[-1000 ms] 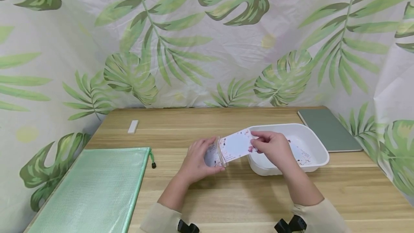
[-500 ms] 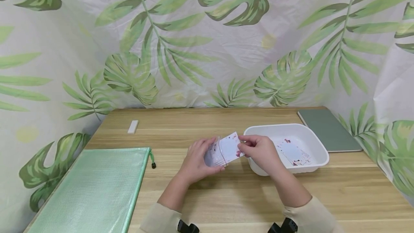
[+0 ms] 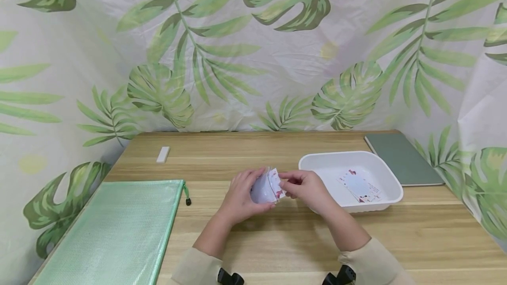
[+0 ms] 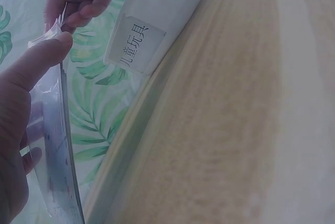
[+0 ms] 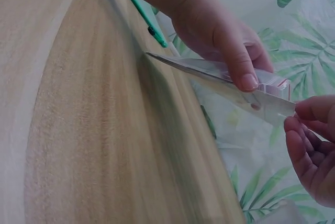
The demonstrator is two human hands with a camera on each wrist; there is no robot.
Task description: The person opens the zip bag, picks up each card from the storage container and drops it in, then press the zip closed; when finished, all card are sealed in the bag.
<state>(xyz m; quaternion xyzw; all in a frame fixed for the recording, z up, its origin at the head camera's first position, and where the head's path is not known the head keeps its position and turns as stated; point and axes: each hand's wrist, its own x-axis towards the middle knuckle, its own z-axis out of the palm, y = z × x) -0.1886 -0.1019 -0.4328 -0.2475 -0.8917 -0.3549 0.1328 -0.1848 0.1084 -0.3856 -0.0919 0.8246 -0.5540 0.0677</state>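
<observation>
Over the middle of the table in the head view, my left hand [image 3: 241,197] grips a clear plastic bag [image 3: 261,190] between thumb and fingers. A white card [image 3: 276,179] with small pink-red prints pokes out of the bag's right-hand mouth, most of it inside. My right hand [image 3: 309,188] pinches the card's outer end between thumb and forefinger. The right wrist view shows a red line along the lip of the bag [image 5: 285,85], and the left thumb lying on the bag's face. Several stacked edges show at the bag [image 4: 57,124] in the left wrist view.
Right of the hands stands a white plastic tray [image 3: 328,164] with printed cards [image 3: 359,187] inside. A grey-green notebook [image 3: 404,158] lies behind it. At left lie a green mesh zip pouch [image 3: 107,228] and a small white block [image 3: 163,155].
My right hand has moved left from over the tray, sliding the card deeper into the bag. Less of the card shows now. My left hand has stayed in place with the bag.
</observation>
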